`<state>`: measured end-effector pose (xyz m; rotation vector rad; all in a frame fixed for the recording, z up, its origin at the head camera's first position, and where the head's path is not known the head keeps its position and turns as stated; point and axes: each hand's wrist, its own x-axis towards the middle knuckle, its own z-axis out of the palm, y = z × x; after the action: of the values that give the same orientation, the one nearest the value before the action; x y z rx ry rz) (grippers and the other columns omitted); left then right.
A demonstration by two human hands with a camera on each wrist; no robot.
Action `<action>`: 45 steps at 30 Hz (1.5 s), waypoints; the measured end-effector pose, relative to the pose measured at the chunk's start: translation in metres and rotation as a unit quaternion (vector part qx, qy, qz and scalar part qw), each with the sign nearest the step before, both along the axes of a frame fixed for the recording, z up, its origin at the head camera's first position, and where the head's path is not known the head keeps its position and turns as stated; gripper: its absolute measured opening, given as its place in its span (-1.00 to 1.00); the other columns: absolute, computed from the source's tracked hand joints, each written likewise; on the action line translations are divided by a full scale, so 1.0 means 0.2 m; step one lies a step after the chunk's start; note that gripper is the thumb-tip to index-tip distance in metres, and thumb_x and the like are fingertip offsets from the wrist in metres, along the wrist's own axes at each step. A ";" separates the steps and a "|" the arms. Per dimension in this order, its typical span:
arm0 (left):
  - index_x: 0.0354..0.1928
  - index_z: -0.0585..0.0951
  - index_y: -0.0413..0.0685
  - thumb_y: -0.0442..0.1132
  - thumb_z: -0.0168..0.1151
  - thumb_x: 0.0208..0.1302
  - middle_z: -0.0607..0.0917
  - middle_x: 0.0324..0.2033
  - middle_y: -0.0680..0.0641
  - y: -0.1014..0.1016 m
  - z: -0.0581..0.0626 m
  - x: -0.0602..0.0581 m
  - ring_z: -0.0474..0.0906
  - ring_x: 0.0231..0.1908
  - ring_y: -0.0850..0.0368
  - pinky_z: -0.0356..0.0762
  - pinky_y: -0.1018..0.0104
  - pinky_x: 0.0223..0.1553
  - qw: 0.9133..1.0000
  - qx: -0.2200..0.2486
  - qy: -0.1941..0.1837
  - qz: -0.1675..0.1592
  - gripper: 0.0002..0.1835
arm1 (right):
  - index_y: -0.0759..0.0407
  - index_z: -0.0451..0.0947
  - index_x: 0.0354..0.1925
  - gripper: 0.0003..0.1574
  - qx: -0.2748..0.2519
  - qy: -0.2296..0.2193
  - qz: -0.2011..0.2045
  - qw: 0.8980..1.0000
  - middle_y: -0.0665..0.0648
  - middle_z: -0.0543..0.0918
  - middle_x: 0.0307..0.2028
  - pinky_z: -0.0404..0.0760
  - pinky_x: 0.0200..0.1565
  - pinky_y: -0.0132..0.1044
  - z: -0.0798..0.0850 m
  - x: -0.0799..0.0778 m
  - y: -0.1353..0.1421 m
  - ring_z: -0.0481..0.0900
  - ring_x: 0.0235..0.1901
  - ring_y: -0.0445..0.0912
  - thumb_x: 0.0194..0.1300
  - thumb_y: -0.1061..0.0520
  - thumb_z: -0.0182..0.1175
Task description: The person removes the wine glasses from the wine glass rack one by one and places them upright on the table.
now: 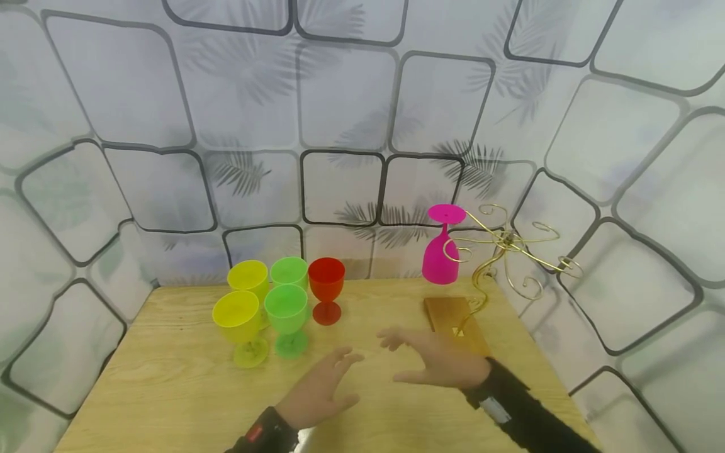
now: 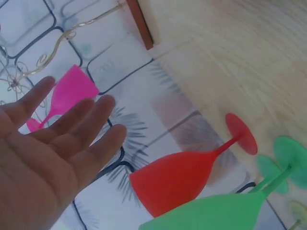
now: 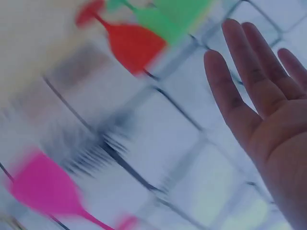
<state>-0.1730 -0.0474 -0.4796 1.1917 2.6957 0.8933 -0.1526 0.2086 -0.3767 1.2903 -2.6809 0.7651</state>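
Observation:
My left hand [image 1: 321, 389] hovers over the front of the table, fingers extended and holding nothing. To its right, my right hand [image 1: 438, 360] is also bare, fingers reaching leftward in front of the stand's wooden base [image 1: 450, 308]. A pink goblet [image 1: 441, 258] hangs upside down on a gold wire stand [image 1: 506, 242] with curled arms. Upright on the left are a red goblet [image 1: 326, 280], a front green goblet [image 1: 287, 309], a rear green goblet [image 1: 290, 270], a front yellow goblet [image 1: 236, 316] and a rear yellow goblet [image 1: 249, 277]. Neither hand touches any of them.
The light wooden table [image 1: 164, 365] meets a patterned wall covering [image 1: 340, 94] at the back and on both sides. The stand's other arms spread toward the right wall.

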 end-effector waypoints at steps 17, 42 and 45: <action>0.27 0.36 0.06 -0.02 0.23 0.17 0.46 0.22 -0.15 -0.02 0.00 0.06 0.42 0.19 -0.08 0.43 -0.05 0.20 0.998 -0.050 -0.032 0.001 -0.39 | 0.26 0.37 0.15 -0.34 0.301 -0.040 -0.209 0.930 0.37 0.51 0.07 0.48 0.10 0.13 0.89 -0.79 0.34 0.47 0.07 0.23 0.16 0.01 0.28; 0.29 0.32 0.08 0.01 0.24 0.16 0.44 0.25 -0.14 -0.02 0.03 0.06 0.42 0.20 -0.06 0.46 -0.03 0.18 0.998 -0.057 -0.035 0.003 -0.35 | 0.28 0.39 0.15 -0.19 0.271 -0.097 -0.246 0.925 0.41 0.50 0.03 0.57 -0.01 0.06 0.80 -0.91 0.42 0.48 -0.04 0.20 0.00 -0.04 0.42; 0.29 0.32 0.08 0.00 0.25 0.16 0.44 0.24 -0.11 -0.02 0.04 0.05 0.43 0.19 -0.04 0.46 -0.01 0.17 0.998 -0.055 -0.033 0.004 -0.35 | 0.27 0.41 0.14 -0.20 0.264 -0.087 -0.249 0.928 0.41 0.52 0.01 0.56 -0.01 0.08 0.82 -0.92 0.43 0.49 -0.05 0.21 0.00 -0.04 0.42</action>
<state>-0.1622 -0.0519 -0.4726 1.1107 2.6612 0.7603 -0.3356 0.2941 -0.2120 0.5351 -3.2818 0.0968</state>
